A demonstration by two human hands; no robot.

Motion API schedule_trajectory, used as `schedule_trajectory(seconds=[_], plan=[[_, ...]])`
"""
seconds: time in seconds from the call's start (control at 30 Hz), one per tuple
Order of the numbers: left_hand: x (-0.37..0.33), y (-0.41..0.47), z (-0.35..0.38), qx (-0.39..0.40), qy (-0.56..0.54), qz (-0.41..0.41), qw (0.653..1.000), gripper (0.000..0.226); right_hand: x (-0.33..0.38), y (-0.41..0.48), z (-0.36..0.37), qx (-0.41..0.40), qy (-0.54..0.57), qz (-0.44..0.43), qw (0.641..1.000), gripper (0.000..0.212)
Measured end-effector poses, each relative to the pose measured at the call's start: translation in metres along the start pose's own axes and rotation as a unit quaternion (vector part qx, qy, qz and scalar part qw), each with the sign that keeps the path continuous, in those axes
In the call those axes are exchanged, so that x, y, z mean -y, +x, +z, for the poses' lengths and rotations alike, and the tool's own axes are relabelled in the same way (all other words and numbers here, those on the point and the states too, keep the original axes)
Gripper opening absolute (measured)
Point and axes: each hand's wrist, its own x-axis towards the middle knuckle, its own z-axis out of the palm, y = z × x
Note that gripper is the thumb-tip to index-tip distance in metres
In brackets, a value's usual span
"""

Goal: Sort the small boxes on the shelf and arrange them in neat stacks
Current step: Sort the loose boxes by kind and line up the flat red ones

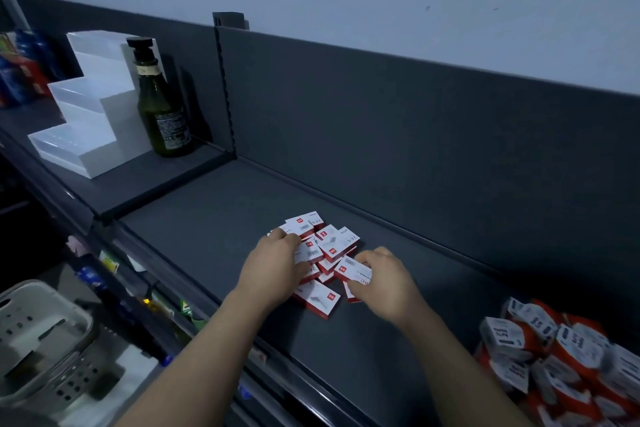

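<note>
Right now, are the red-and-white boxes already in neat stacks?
No: the red-and-white boxes lie in a loose jumble on the shelf, both hands on them.

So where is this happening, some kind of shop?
Probably a small shop or its stockroom. Dark metal retail shelving holds a loose pile of red-and-white small boxes, more packaged goods sit to the right, and a shopping basket stands below.

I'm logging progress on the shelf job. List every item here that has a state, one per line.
Red and white boxes: loose pile, jumbled, not yet stacked.
Left hand: palm down on the pile, fingers over a box.
Right hand: fingers pinching one box.
Green bottle: upright, capped.
White stepped riser: upright, tiers bare.
Orange and white packs: heaped in disorder, far right.
Grey basket: below the shelf, contents unclear.
</note>
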Motion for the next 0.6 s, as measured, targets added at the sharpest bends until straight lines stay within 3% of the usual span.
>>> schedule_trajectory(seconds=[0.13,0.33,0.6], plan=[[0.007,0.000,-0.002,0.002,0.017,0.045,0.999,0.040,0.005,-0.005,0.003,-0.026,0.004,0.015,1.000,0.023],[0.000,-0.005,-0.011,-0.062,0.052,0.120,0.989,0.042,0.014,-0.029,0.001,-0.094,-0.043,0.027,0.994,0.040],[-0.048,-0.026,-0.004,-0.067,0.002,0.234,0.970,0.035,0.006,-0.086,-0.028,-0.154,-0.087,0.065,0.982,0.054]])
